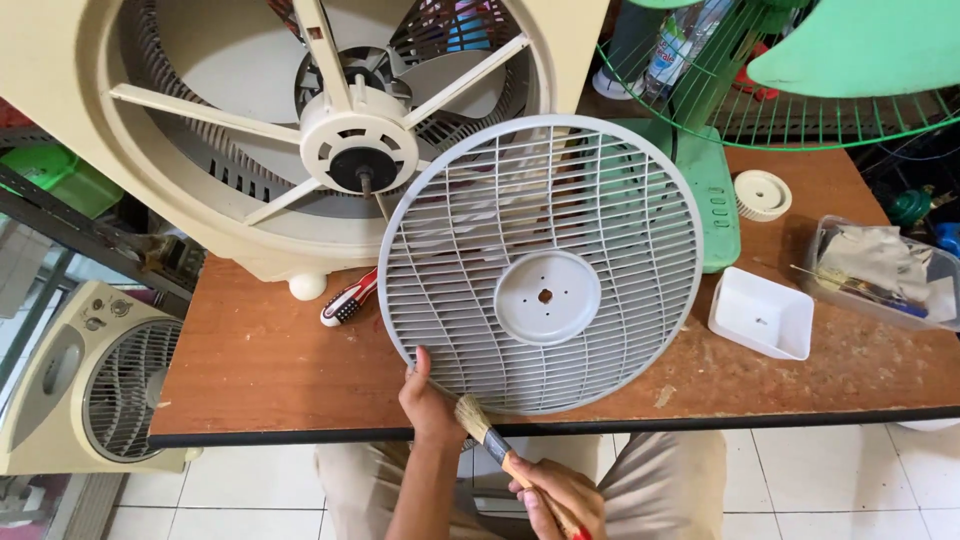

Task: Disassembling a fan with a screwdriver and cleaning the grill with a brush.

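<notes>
- Left hand (pixel 428 400) is pinching the lower-left rim of the round grey fan grille (pixel 541 264), thumb on the front face, holding it tilted up off the desk (pixel 260 360).
- Right hand (pixel 560 497) is closed around the wooden handle of a small paintbrush (pixel 487 432), bristles touching the grille's bottom edge, just beside the left hand.
- The grille rests over the middle of the desk, its near edge right at the desk's front lip, so the dust should mostly drop over the floor tiles and lap.
- To brush this well I'd say: keep the rim grip firm so the grille doesn't flex, stroke along the slats rather than across them, and turn the grille bit by bit so the brush stays at the near edge.
- Room-wise it's tight up top: the cream box fan (pixel 300 130) with its bare motor hub sits just behind the grille's upper left, and the green fan base (pixel 705 190) nearly touches its right side.
- A red-and-white screwdriver (pixel 348 298) lies just left of the grille, and a white tray (pixel 763 318) sits to the right, near but apart.
- Most open room is the bare desk at the lower left and the front edge.
</notes>
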